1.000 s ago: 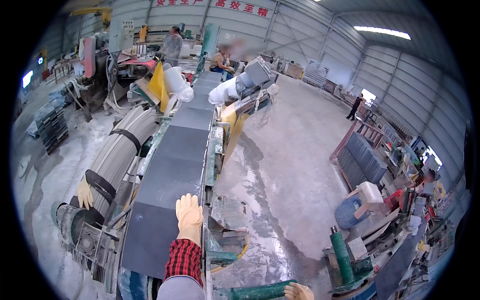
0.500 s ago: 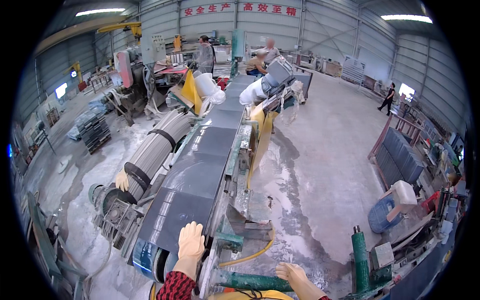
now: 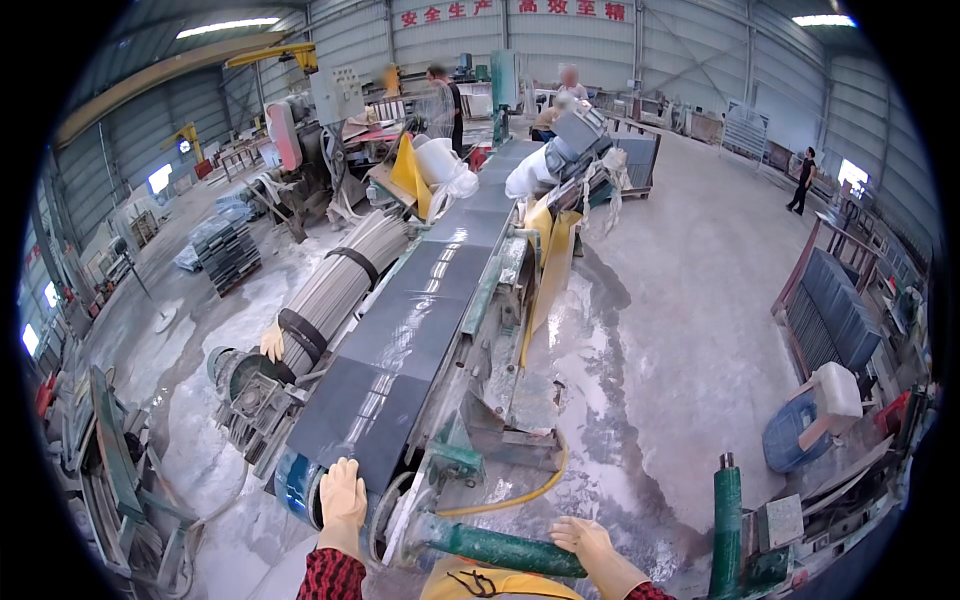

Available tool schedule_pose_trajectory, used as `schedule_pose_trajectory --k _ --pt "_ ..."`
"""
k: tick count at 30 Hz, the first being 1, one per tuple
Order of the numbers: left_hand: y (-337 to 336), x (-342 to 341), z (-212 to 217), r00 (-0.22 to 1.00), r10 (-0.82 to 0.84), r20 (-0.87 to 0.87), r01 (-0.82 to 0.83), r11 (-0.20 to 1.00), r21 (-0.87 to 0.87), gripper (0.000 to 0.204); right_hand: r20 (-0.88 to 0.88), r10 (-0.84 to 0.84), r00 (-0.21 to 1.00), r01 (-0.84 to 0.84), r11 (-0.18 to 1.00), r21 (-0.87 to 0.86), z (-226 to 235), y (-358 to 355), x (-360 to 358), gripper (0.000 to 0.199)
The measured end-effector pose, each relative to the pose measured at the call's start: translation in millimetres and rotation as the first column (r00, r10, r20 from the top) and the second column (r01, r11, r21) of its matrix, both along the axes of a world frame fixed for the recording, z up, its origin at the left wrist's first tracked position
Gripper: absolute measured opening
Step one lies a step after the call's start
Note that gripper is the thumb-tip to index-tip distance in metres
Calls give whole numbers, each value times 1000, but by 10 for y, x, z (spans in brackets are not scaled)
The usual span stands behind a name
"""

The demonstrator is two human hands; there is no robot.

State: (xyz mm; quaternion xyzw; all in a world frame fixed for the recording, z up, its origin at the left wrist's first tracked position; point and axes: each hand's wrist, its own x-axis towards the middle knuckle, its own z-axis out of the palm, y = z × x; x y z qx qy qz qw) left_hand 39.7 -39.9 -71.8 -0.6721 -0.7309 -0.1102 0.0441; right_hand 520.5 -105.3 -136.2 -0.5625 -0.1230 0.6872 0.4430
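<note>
Both my hands wear cream gloves. At the near end of a belt conveyor, my left hand [image 3: 343, 505] lies with fingers stretched out, touching or just above the front edge of a dark grey slab [image 3: 365, 415]. More slabs stretch away in a row along the belt. The conveyor's blue-edged end roller [image 3: 296, 485] shows just left of that hand. My right hand [image 3: 588, 548] is at the end of a green pipe [image 3: 500, 545], its fingers loosely extended over it; it is unclear whether they press on it. A yellow apron [image 3: 490, 580] shows between my arms.
A motor [image 3: 260, 395] and a strapped bundle of pale strips [image 3: 335, 280] lie along the conveyor's left. A yellow hose [image 3: 520, 500] and green post [image 3: 727, 520] are at right, with a blue drum [image 3: 795, 435] beyond. Several people work farther off; one person [image 3: 803, 180] stands far right.
My left hand has shifted left and nearer to me, from over the slab to its front edge. My right hand stays by the green pipe. The whole view has turned slightly left.
</note>
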Motion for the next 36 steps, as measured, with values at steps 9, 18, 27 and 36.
schedule_pose_trajectory --k 9,18,27,36 --pt "383 -551 -32 970 244 15 -244 970 -7 47 -81 -190 979 190 982 0 -180 -84 149 35" --pt "1000 -1065 -212 934 357 -27 -354 932 81 53 38 -336 941 338 940 -42 26 18 -237 34" --pt "1592 -1106 -210 946 319 54 -323 942 90 58 244 -228 942 249 967 -55 109 323 -207 36" --pt "1331 -1276 -117 957 258 137 -270 959 83 56 194 -91 977 97 995 -21 -28 508 -311 38"
